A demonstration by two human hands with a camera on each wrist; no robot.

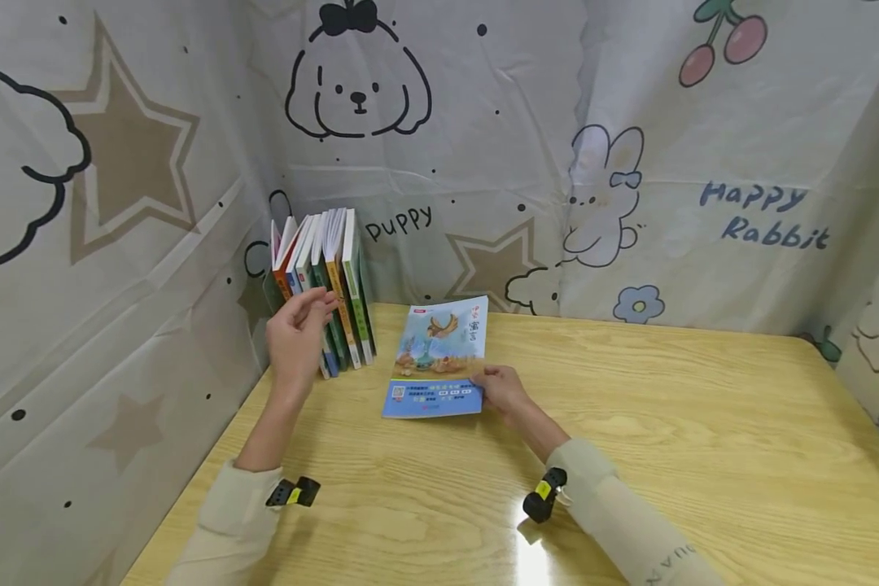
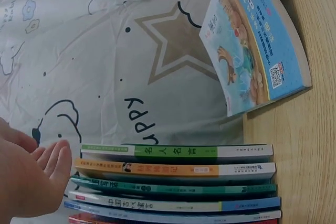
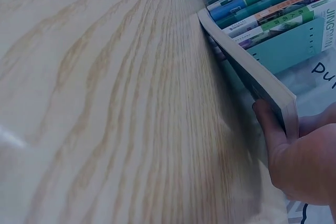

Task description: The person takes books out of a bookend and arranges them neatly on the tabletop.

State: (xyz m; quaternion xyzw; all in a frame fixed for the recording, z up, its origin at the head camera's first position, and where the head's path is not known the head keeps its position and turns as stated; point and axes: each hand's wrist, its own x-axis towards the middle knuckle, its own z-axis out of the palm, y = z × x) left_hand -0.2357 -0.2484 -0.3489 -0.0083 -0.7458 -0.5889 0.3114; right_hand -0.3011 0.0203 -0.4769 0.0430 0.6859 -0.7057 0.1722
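My right hand pinches the right edge of a blue paperback book. Its illustrated front cover faces up toward me in the head view. The right wrist view shows the thumb on one side of the book, which is held tilted above the table. Raised in front of a row of upright books is my left hand, its fingers loosely bent with nothing held. In the left wrist view that hand is beside the spines, which are green, orange, teal, white and blue; contact cannot be made out.
The row stands at the back left of the wooden table, near the corner of the patterned cloth. A teal bookend stands at the row's end. The cloth rises along the table's left, back and right sides.
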